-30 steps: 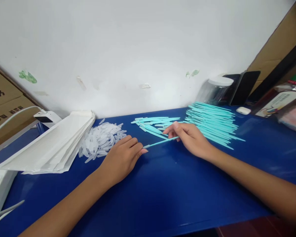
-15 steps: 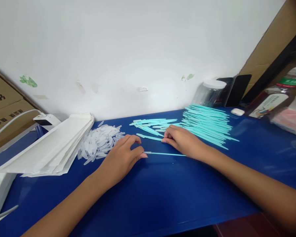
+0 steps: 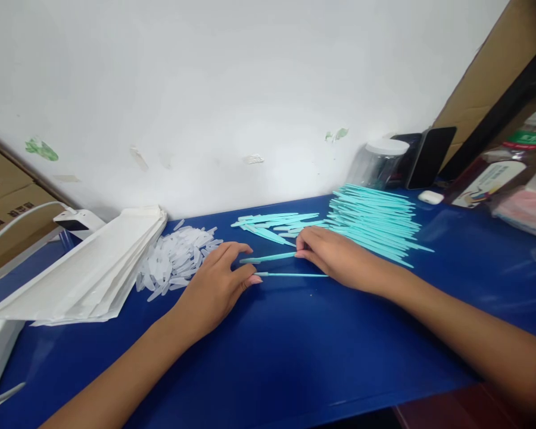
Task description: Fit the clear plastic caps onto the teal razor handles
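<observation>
Between thumb and fingertips, my left hand (image 3: 226,277) pinches the capped end of a thin turquoise eyebrow razor (image 3: 295,274), seen edge-on. Its far end passes behind or under my right hand. My right hand (image 3: 324,253) is closed on the handle end of another turquoise eyebrow razor (image 3: 272,257), whose head points left toward my left index finger. Beside my left hand lies a heap of translucent plastic caps (image 3: 174,259). Just behind my right hand are a loose group of turquoise razors (image 3: 272,223) and a larger stack of them (image 3: 370,220).
White paper sleeves (image 3: 93,268) lie at the left on the blue table (image 3: 259,357), near a white device with a cable (image 3: 78,221). At the back right stand a clear jar with a white lid (image 3: 379,161), a black phone (image 3: 431,158) and a bottle (image 3: 491,179). A white wall closes off the back.
My right hand has brought its razor left and slightly toward me, so its head now lies near my left fingers. My left hand keeps its pinch on the thin razor. The view has shifted slightly.
</observation>
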Motion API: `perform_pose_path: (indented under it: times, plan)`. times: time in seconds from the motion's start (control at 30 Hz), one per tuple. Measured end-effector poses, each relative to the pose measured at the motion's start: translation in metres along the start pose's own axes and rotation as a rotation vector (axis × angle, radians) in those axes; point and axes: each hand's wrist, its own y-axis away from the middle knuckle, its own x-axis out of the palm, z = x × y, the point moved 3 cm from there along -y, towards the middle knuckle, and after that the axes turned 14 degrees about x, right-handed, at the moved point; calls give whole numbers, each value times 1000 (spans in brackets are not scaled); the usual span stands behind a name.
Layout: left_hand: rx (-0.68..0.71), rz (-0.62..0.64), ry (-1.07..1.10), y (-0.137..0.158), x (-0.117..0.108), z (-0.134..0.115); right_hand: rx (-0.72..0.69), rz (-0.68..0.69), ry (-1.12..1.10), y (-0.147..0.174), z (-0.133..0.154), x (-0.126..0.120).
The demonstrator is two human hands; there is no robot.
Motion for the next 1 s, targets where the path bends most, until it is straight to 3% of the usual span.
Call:
perform_pose_path:
  times: [0.2, 0.4, 0.53, 0.67, 0.83, 1.0]
  plan:
    - [-53, 62, 116, 0, 0, 2, -61, -1, -339, 5, 5, -6]
    - [-47, 42, 225, -2, -3, -2, 89, -4, -706, 1, 0, -6]
    - [-46, 18, 244, -2, -5, -3, 107, -83, -682, -1, -2, -14]
    - [-22, -3, 257, -1, -5, -5, -6, -160, -531, 0, 1, -18]
    - [5, -24, 240, -2, -6, -7, -27, -149, -511, 1, 5, -18]
    - [22, -73, 202, -3, -8, -5, 98, -38, -668, -9, -12, -12]
